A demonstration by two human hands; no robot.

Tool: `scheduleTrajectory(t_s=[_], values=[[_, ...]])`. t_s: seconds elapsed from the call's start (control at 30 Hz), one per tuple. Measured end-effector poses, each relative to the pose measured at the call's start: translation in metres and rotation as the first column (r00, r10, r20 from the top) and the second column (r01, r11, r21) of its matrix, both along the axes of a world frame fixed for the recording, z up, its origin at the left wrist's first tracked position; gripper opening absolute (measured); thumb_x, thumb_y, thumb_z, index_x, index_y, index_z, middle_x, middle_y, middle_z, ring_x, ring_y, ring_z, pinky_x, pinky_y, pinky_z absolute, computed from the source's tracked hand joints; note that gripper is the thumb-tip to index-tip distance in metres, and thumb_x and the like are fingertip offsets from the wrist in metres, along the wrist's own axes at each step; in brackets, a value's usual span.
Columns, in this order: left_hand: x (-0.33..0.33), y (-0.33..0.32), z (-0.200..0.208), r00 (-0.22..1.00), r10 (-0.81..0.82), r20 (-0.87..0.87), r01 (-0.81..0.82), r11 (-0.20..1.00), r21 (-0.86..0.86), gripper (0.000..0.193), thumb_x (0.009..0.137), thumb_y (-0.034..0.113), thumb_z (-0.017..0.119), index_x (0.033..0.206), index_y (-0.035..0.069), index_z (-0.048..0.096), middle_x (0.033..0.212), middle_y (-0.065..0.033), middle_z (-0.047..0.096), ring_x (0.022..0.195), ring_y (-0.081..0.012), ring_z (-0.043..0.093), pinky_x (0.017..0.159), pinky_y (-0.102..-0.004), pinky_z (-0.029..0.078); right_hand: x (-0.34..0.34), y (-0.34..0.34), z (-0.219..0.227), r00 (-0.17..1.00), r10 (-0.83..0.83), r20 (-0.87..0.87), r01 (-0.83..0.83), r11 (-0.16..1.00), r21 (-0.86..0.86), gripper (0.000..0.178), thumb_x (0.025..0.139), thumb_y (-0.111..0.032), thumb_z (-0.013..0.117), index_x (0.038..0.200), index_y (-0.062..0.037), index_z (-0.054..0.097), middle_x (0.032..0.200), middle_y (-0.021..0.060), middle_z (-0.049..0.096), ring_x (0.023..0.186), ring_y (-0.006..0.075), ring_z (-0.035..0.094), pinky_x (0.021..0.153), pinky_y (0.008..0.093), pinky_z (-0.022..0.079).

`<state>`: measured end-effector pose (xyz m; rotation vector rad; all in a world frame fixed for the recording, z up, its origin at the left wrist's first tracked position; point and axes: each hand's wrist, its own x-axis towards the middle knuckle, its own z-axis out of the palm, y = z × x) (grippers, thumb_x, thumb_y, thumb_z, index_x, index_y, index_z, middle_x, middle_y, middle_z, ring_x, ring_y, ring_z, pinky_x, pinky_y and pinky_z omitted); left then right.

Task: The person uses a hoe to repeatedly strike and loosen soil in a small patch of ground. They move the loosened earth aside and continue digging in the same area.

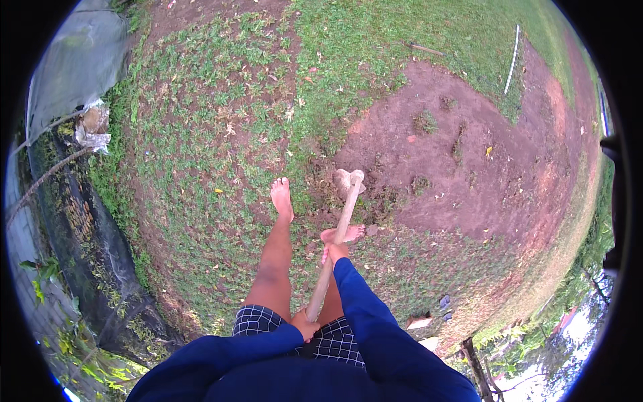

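Both my hands grip the long pale wooden handle of a hoe (346, 213). My left hand (305, 324) is closed round the handle's near end, low in front of my checked shorts. Farther along, my right hand (336, 251) wraps the shaft near my right foot. The hoe's soil-coloured head (343, 181) is at the ground, at the border between grass and bare brown soil (442, 147). Loose clods lie just beside it. How deep the blade sits, I cannot tell.
My bare left foot (282, 199) and right foot (353, 233) stand close to the hoe. Another long-handled tool (426, 49) lies on the far grass, with a white pole (512, 60) to its right. Dark netting (100, 228) borders the left side. Sandals (445, 305) lie at the right.
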<state>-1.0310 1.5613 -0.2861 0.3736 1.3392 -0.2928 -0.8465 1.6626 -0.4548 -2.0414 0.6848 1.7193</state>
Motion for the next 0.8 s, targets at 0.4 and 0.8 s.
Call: scheduleTrajectory(t_s=[0.4,0.8], values=[[0.062,0.064,-0.152,0.812,0.578,0.088,-0.432,0.694,-0.576,0.016,0.075,0.007,0.068,0.089,0.007,0.060,0.054,-0.0032,0.052,0.039,-0.0161,0.048,0.035,-0.0348,0.037,0.136,0.136,0.025,0.852,-0.200,0.484,-0.003,0.922,0.387,0.026,0.078,0.000,0.058,0.094,0.0002,0.038,0.058,0.0103,0.049,0.038,0.0198,0.050,0.031,0.0362,0.043],[0.130,-0.005,-0.043,0.895,0.442,-0.060,-0.424,0.801,-0.423,0.009,0.080,0.009,0.067,0.078,0.003,0.061,0.053,-0.0066,0.051,0.038,-0.0179,0.046,0.033,-0.0340,0.039,0.072,-0.024,-0.092,0.808,0.508,0.297,-0.552,0.830,0.082,0.015,0.075,-0.007,0.063,0.080,0.0044,0.054,0.057,0.0137,0.057,0.047,0.0247,0.061,0.040,0.0370,0.050]])
